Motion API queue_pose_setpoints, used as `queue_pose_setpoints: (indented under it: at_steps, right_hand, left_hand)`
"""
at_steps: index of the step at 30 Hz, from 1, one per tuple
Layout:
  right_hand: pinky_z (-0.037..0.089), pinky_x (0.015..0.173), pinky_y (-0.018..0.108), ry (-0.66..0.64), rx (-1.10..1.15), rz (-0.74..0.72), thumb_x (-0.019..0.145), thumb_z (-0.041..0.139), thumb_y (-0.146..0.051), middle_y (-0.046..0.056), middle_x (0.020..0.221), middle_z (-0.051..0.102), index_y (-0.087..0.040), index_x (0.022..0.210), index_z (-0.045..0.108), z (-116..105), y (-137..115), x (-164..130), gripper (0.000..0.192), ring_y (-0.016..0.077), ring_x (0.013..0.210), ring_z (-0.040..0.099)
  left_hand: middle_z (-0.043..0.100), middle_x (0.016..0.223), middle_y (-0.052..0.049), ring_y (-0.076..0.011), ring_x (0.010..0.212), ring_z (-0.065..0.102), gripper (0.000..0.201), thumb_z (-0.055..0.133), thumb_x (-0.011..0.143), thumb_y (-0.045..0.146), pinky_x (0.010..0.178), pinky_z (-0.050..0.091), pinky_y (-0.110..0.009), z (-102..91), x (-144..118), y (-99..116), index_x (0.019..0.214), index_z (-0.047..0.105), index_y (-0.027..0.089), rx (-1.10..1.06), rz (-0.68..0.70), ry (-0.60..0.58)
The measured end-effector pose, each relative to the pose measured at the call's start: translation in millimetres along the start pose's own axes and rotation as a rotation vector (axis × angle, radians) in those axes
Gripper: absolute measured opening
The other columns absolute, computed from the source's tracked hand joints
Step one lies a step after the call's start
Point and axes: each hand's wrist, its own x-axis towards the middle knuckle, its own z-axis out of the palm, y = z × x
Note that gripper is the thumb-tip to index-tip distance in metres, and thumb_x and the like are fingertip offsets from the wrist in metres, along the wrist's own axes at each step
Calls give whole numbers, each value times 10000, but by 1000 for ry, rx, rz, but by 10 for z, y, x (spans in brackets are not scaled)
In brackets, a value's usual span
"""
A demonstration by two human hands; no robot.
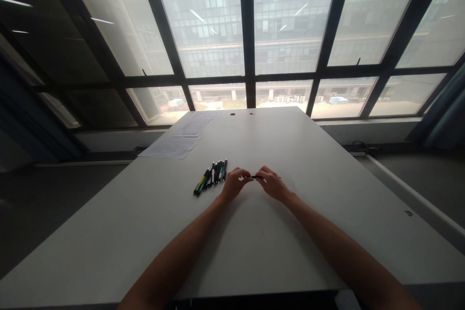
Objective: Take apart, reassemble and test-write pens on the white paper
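Both hands meet over the middle of the white table (232,242), pinching one thin dark pen (255,177) held roughly level between them. My left hand (234,183) is closed on the pen's left end, and my right hand (272,184) is closed on its right part. A tip of it seems to poke out beyond the right hand. The fingers cover most of the pen, so its details cannot be made out. Just left of my left hand lies a row of several pens (213,174), mostly black, some with green, yellow or white parts.
Printed paper sheets (170,147) lie along the table's far left edge. Two small dark round spots (233,114) show near the far end. A small dark mark (409,213) is at the right edge. Large windows (283,19) stand beyond the table, with curtains (441,111) at the sides.
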Motion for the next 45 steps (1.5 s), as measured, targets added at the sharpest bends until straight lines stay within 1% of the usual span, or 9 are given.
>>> queue_pose_setpoints:
  at_steps: [5,10,17,22,27,30,33,38,45]
  right_hand:
    - [465,784,279,29,38,-2,943,543,-202,49,921,579,-199,899,657,25,-22,-1,123,151,828,574]
    - [467,779,282,75,75,26,945,537,-227,52,900,576,-196,866,656,67,-63,-6,146,159,831,573]
    - [464,721,280,148,136,72,929,558,-297,53,863,599,-191,807,662,138,-99,3,192,161,781,564]
    - [466,708,275,214,196,132,901,587,-292,52,843,623,-186,814,675,200,-163,16,163,159,767,570]
    - [468,648,259,227,349,244,867,596,-307,51,816,657,-169,819,681,248,-218,31,169,155,730,586]
    - [456,618,259,220,431,313,844,602,-327,32,704,649,-154,778,674,259,-227,46,199,145,645,570]
    - [432,567,251,204,500,370,829,612,-356,8,611,614,-148,774,674,276,-228,57,224,134,572,535]
    - [386,500,231,197,601,404,818,617,-400,-1,584,583,-147,804,688,328,-215,48,264,120,535,489]
    - [353,476,226,162,698,448,806,621,-446,-13,558,558,-147,747,660,299,-244,57,308,104,500,450]
  left_hand:
    - [675,715,-23,-149,674,574,218,749,773,404,666,449,-276,-6,0,16,754,723,189,-38,-63,31]
    - [706,712,-31,-158,661,598,225,776,732,403,665,451,-282,18,-4,42,742,739,181,-193,-169,58]
    - [716,714,-44,-163,653,604,230,831,650,361,663,471,-290,17,21,141,716,743,159,-561,-366,56]
    - [700,735,-35,-142,706,601,248,873,587,307,735,480,-288,70,18,117,718,741,142,-803,-479,115]
    - [688,837,-42,-126,761,599,271,853,645,324,763,480,-280,106,-6,92,810,755,133,-1019,-480,65]
    - [702,889,-67,-148,808,623,324,837,678,361,823,487,-324,109,-12,96,899,759,136,-1114,-496,13]
    - [715,867,-78,-157,806,631,373,830,692,376,856,482,-355,105,-10,95,969,753,139,-1137,-516,-2]
    - [692,867,-76,-160,803,623,359,804,729,390,849,489,-369,78,-13,120,969,736,132,-1176,-530,-42]
    - [639,1040,-107,-213,928,603,331,688,829,445,828,498,-366,-20,4,206,973,705,147,-1118,-428,-176]
